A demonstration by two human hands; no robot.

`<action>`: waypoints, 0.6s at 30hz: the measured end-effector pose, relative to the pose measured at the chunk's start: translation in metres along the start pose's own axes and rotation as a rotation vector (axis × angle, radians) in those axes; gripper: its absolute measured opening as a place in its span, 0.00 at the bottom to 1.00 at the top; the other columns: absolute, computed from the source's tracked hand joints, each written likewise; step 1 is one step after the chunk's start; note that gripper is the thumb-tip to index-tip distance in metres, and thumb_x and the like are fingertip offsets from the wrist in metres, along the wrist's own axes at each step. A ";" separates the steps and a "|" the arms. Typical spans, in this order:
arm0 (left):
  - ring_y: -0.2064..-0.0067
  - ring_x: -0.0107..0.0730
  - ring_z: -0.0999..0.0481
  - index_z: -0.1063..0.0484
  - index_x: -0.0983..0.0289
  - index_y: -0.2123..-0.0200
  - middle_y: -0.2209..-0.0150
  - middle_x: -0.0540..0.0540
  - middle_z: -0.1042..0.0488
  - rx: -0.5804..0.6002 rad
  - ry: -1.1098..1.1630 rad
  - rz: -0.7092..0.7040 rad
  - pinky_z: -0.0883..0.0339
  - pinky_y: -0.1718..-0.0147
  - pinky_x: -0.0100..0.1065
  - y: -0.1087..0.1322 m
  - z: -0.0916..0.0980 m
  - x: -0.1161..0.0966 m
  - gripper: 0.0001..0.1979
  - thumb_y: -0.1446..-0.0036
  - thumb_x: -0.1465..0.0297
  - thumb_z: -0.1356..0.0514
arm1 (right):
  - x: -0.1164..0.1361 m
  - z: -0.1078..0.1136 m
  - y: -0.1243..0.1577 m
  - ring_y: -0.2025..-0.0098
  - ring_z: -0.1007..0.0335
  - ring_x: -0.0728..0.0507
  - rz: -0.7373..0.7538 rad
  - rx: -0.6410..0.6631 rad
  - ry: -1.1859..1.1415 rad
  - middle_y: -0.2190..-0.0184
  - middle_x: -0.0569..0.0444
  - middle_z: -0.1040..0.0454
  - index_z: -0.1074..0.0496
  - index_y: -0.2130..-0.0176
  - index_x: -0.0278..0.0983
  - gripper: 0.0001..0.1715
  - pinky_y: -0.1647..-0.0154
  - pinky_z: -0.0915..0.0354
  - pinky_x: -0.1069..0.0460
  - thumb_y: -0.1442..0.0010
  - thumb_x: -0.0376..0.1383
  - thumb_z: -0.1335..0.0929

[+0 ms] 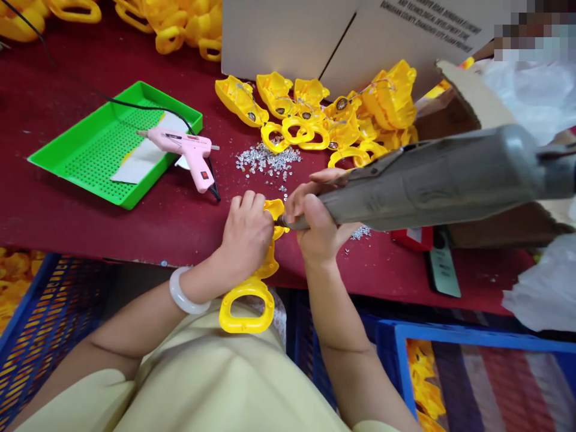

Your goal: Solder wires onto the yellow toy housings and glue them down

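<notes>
My left hand [246, 237] grips a yellow plastic piece with a looped handle [247, 307], whose upper part is mostly hidden behind my fingers. My right hand [312, 221] is closed around a large grey tool [427, 180], probably a hot-fix rhinestone applicator. Its narrow tip [283, 222] meets the yellow piece beside my left fingers. Just beyond my hands lies a scatter of clear rhinestones [267, 159]. More yellow plastic pieces [310, 114], some with small round fittings and thin wires, are heaped on the table beyond them.
A pink glue gun [180, 150] rests on a green tray [112, 144] on the dark red table [90, 222]. A cardboard box [288, 36] stands at the back. Blue crates [450, 360] sit below the front edge, and a white plastic bag [544, 288] lies at the right.
</notes>
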State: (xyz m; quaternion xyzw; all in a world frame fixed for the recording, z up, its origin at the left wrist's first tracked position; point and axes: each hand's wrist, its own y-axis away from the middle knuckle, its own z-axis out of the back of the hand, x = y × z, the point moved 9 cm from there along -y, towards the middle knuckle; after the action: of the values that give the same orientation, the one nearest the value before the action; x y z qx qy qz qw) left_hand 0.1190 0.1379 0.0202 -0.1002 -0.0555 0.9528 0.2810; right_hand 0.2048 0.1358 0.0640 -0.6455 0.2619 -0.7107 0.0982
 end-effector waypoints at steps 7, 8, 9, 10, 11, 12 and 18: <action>0.56 0.47 0.31 0.25 0.68 0.65 0.61 0.62 0.28 -0.002 -0.025 -0.026 0.38 0.61 0.44 0.012 0.005 0.004 0.07 0.41 0.75 0.44 | 0.070 0.053 0.015 0.86 0.50 0.51 0.256 -0.327 0.070 0.83 0.64 0.49 0.39 0.65 0.45 0.07 0.84 0.47 0.53 0.44 0.42 0.36; 0.57 0.46 0.31 0.26 0.68 0.64 0.62 0.62 0.27 -0.013 -0.007 -0.034 0.38 0.62 0.43 0.012 0.007 0.005 0.07 0.40 0.75 0.44 | 0.074 0.065 0.021 0.86 0.50 0.51 0.267 -0.356 0.121 0.83 0.64 0.49 0.38 0.65 0.45 0.05 0.85 0.47 0.53 0.45 0.41 0.37; 0.59 0.44 0.31 0.26 0.68 0.64 0.62 0.61 0.27 -0.040 0.012 -0.041 0.37 0.62 0.42 0.011 0.011 0.007 0.07 0.40 0.76 0.45 | 0.075 0.077 0.027 0.86 0.50 0.51 0.268 -0.383 0.153 0.83 0.64 0.48 0.37 0.66 0.45 0.05 0.85 0.47 0.53 0.46 0.39 0.37; 0.59 0.43 0.31 0.26 0.68 0.63 0.62 0.61 0.27 -0.082 0.028 -0.045 0.37 0.62 0.41 0.010 0.016 0.010 0.08 0.40 0.76 0.45 | 0.075 0.091 0.034 0.86 0.51 0.51 0.259 -0.426 0.168 0.83 0.64 0.47 0.35 0.66 0.45 0.05 0.85 0.48 0.53 0.47 0.38 0.37; 0.59 0.42 0.31 0.26 0.68 0.62 0.61 0.61 0.27 -0.128 0.043 -0.046 0.37 0.62 0.40 0.008 0.021 0.014 0.08 0.40 0.77 0.46 | 0.071 0.105 0.041 0.86 0.51 0.50 0.231 -0.476 0.174 0.83 0.64 0.46 0.33 0.66 0.45 0.07 0.85 0.49 0.53 0.48 0.36 0.36; 0.57 0.42 0.31 0.26 0.68 0.61 0.60 0.61 0.27 -0.167 0.055 -0.050 0.37 0.61 0.40 0.006 0.025 0.017 0.08 0.40 0.77 0.46 | 0.066 0.119 0.049 0.86 0.50 0.50 0.191 -0.533 0.179 0.83 0.63 0.44 0.31 0.66 0.44 0.08 0.84 0.49 0.52 0.49 0.35 0.36; 0.60 0.40 0.29 0.26 0.67 0.66 0.65 0.58 0.26 -0.072 0.048 -0.036 0.36 0.64 0.37 0.000 0.012 0.035 0.09 0.39 0.78 0.46 | 0.041 0.179 0.085 0.82 0.41 0.47 0.055 -0.780 0.322 0.81 0.60 0.33 0.25 0.64 0.41 0.12 0.78 0.40 0.46 0.53 0.34 0.30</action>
State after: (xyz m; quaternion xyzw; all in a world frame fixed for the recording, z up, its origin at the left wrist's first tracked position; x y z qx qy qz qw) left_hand 0.0881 0.1566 0.0263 -0.1321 -0.0847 0.9423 0.2957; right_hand 0.3551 0.0006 0.0623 -0.5077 0.5404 -0.6473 -0.1766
